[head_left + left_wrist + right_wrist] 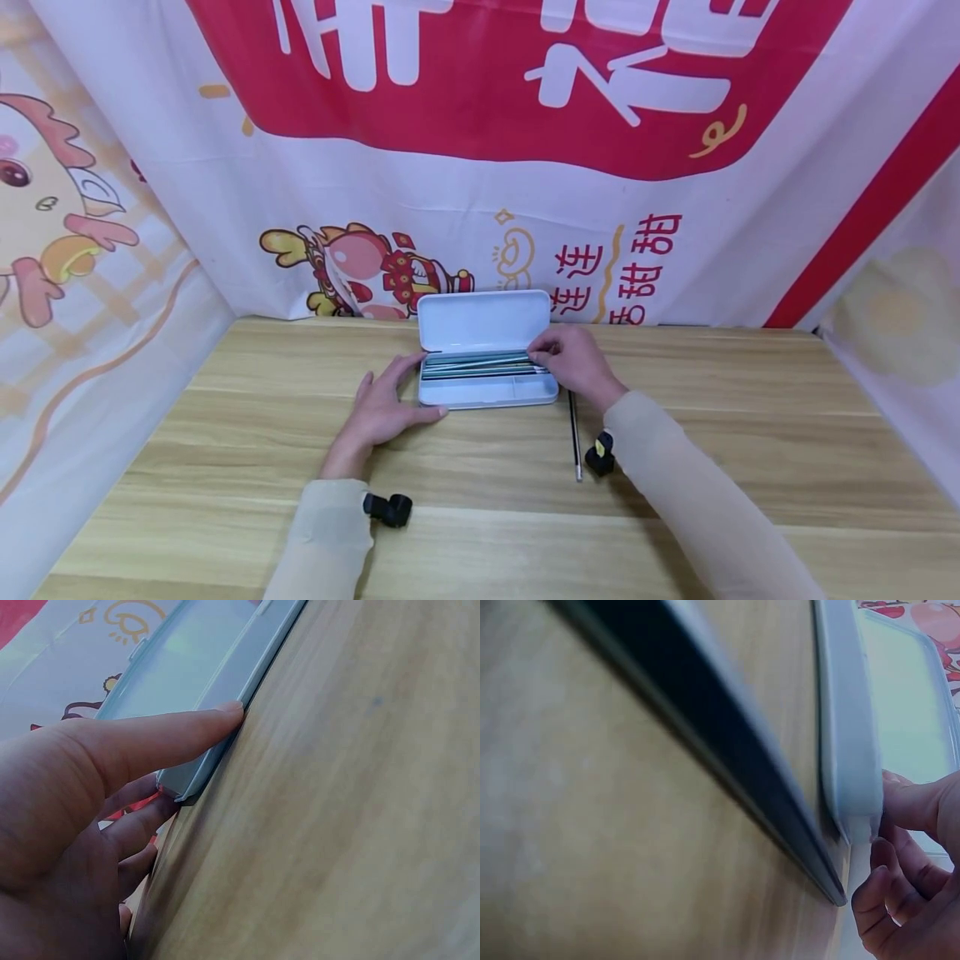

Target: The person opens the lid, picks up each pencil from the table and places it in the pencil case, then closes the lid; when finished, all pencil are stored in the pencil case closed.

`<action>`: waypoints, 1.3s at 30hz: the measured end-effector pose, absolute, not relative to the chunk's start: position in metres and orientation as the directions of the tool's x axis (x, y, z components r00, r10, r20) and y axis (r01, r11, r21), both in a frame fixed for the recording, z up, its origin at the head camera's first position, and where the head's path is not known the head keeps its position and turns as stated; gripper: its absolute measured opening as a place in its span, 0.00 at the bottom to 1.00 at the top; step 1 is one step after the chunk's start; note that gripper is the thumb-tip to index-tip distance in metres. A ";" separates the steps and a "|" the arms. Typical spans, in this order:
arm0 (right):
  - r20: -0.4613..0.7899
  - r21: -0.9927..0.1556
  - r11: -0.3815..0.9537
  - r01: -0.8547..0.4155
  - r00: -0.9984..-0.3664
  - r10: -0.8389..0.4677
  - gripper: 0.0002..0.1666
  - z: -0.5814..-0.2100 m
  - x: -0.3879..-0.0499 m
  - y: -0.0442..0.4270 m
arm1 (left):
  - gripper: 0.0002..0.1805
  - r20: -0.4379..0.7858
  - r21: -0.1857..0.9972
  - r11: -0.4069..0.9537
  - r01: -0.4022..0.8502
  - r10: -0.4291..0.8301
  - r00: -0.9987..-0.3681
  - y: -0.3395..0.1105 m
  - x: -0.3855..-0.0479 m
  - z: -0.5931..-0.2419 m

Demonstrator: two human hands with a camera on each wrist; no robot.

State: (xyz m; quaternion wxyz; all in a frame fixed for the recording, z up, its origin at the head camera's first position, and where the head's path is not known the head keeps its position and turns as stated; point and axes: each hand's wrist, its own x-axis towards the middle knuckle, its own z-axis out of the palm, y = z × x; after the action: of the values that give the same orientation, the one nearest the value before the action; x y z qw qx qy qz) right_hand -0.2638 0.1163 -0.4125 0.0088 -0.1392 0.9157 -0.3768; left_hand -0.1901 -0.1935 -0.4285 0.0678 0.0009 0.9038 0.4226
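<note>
A pale blue pencil case (480, 392) lies with its lid (483, 321) raised at the back of the table. Several dark and blue-green pencils (476, 367) lie lengthwise inside. My left hand (382, 408) holds the case's left end, thumb on the front edge and fingers at the back corner. My right hand (573, 358) pinches a pencil's end inside the right end; its fingertips are partly hidden by the case wall in the right wrist view. Another dark pencil (575, 437) lies on the table below the right hand, and looms large in the right wrist view.
The wood-grain table (480, 533) extends toward me and to both sides. A printed white and red cloth (480, 192) hangs directly behind the case. The case has a narrow front compartment with a small divider at its right. Black cameras sit on both wrists.
</note>
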 end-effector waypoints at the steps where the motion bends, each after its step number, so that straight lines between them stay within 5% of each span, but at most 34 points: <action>1: 0.095 -0.683 0.685 -0.256 -0.960 -0.264 0.06 -0.413 -0.263 0.116 | 0.51 -0.122 0.764 0.643 -0.056 0.058 -0.991 -0.193 -0.190 -0.428; 20: 0.073 -0.659 0.711 -0.247 -0.961 -0.267 0.06 -0.412 -0.262 0.118 | 0.51 -0.105 0.772 0.634 -0.043 0.060 -0.993 -0.193 -0.192 -0.428; 39: -0.072 -0.890 0.455 -0.012 -0.984 -0.166 0.16 -0.377 -0.220 0.160 | 0.50 -0.102 0.766 0.642 -0.038 0.062 -0.993 -0.192 -0.191 -0.427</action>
State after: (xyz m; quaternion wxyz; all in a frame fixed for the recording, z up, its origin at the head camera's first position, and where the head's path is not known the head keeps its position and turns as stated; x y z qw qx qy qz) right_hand -0.2201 0.1604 -0.3768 0.0742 -0.0522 0.8498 -0.5192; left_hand -0.1910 -0.1920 -0.4269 0.0594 0.0066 0.9041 0.4232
